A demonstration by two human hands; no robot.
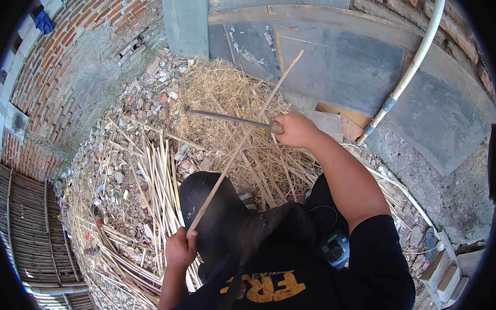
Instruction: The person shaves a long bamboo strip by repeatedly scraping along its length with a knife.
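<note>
My left hand [180,251] is closed around the near end of a long split bamboo strip [221,178]. The strip slants up and away to the right, passing over my dark-clad knee. In my right hand [297,130] is the handle of a long-bladed knife [222,117], its narrow dark blade pointing left. Blade and strip cross in view; whether they touch I cannot tell. Pale curly shavings [217,85] lie heaped on the ground beyond and below the blade.
Long bamboo strips [162,179] lie in a bundle at my left on rubble ground [116,175]. A brick wall [59,88] stands at the left, grey panels [344,65] at the far side. A white pipe [412,73] leans at the right, near stacked blocks [446,276].
</note>
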